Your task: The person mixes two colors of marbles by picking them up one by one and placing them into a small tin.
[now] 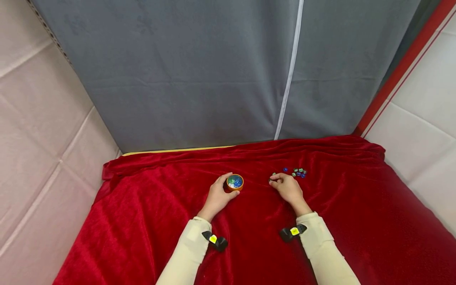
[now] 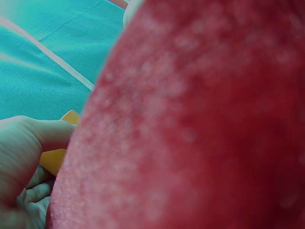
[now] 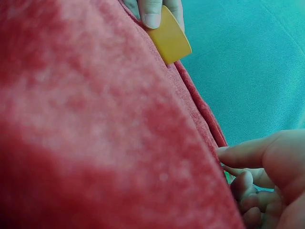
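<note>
A small round orange-yellow bowl [image 1: 227, 187] stands on the red cloth, with blue and green glass marbles [image 1: 236, 182] inside. My left hand [image 1: 218, 196] grips its side, thumb at the near edge and fingers round the far left. In the right wrist view the bowl's yellow wall [image 3: 170, 38] shows beside the left fingers. To the right, my right hand [image 1: 289, 190] pinches at a green marble [image 1: 270, 180] low on the cloth, thumb and forefinger close together. Another green marble [image 1: 274, 173] lies just beyond those fingertips. Cloth hides part of both hands in the wrist views.
Loose blue and green marbles [image 1: 299, 173] lie grouped beyond the right hand, with one blue marble [image 1: 285, 169] a little apart. Wrinkled red cloth [image 1: 142, 221] covers the table. A grey curtain [image 1: 199, 79] hangs behind it, and pale panels [image 1: 420, 118] flank both sides.
</note>
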{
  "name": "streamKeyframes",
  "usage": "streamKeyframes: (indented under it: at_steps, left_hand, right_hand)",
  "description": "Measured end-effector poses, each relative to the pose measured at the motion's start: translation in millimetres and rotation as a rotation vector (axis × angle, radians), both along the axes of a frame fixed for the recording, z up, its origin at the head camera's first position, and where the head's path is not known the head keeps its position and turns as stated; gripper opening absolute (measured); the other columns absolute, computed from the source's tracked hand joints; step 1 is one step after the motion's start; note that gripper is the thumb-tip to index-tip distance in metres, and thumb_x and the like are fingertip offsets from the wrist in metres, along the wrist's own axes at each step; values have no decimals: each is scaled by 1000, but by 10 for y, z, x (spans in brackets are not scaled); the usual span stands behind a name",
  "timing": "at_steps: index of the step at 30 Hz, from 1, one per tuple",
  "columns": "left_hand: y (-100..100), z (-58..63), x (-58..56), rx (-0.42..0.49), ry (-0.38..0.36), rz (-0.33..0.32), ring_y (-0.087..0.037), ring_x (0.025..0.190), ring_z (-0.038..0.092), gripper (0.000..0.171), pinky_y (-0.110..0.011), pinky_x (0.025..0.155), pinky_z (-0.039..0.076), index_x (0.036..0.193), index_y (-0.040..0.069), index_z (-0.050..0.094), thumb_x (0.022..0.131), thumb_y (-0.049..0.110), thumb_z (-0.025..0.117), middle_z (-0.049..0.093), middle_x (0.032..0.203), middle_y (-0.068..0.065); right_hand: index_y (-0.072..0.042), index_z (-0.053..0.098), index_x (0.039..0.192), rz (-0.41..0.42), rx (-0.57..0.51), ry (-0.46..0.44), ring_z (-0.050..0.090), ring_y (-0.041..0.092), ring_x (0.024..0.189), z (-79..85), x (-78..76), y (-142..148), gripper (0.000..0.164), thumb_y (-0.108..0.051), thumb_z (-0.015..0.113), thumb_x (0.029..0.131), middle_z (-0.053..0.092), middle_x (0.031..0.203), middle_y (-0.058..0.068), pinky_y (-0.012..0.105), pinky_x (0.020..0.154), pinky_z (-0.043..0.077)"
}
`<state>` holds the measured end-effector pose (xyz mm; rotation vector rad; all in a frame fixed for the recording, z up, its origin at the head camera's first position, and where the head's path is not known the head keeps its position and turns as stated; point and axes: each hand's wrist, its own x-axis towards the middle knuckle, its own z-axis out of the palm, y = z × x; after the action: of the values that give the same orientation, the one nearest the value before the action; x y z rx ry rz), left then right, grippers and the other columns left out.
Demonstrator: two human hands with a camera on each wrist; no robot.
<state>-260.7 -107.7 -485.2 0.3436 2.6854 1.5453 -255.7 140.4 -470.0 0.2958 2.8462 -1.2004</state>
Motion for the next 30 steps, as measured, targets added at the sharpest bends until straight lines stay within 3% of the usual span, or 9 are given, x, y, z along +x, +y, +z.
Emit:
streamKeyframes:
  at_steps: [9, 16, 30]
  left_hand:
    - [1, 13, 7, 8, 0, 0, -34, 121, 54, 65, -50, 105, 44, 137, 9, 52, 78, 15, 78, 55, 135, -16]
    - [2, 0, 9, 3, 7, 5, -33, 122, 54, 64, -49, 105, 43, 136, 9, 52, 78, 14, 79, 56, 135, -16]
    - [42, -31, 14, -5, 15, -4, -33, 120, 55, 64, -49, 104, 44, 136, 9, 52, 78, 15, 79, 57, 134, -15]
  right_hand:
    - [-4, 70, 108, -13, -76, 46, 49, 13, 70, 5, 1, -16, 25, -20, 66, 89, 65, 87, 8, 26, 65, 38]
    - [2, 68, 106, -14, -176, 78, 44, 11, 63, 29, 3, -44, 24, -13, 66, 88, 52, 68, 0, 24, 59, 37]
    - [1, 68, 107, 26, -257, 115, 40, 8, 60, 179, 54, -148, 23, -13, 67, 88, 45, 65, -3, 21, 54, 35]
